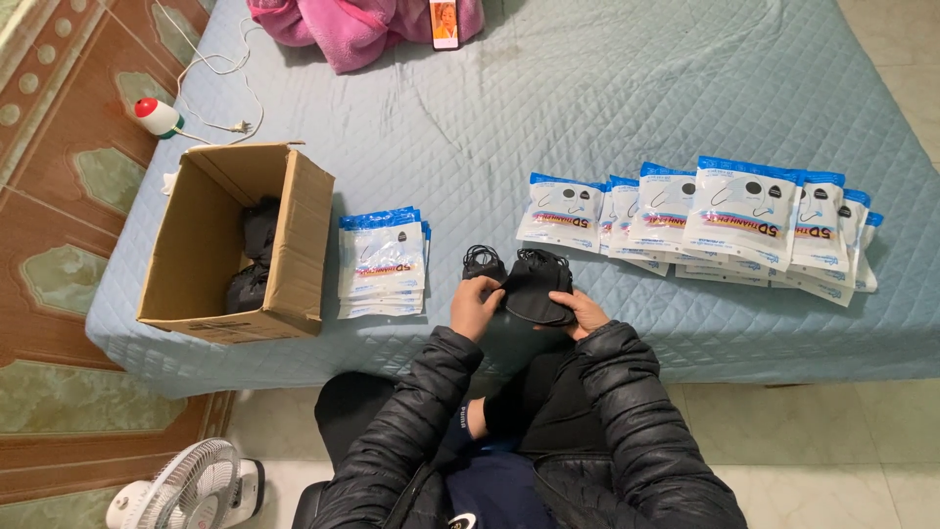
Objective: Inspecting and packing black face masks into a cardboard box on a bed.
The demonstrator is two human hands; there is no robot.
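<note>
A stack of black fabric face masks (537, 286) is held between the left hand (474, 306) and the right hand (586, 312), both closed on its edges, at the near edge of the quilted pale-blue bed (587, 108). White-and-blue sealed mask packets (383, 261) are stacked just left; an open brown cardboard box (201, 245) stands beyond them.
</note>
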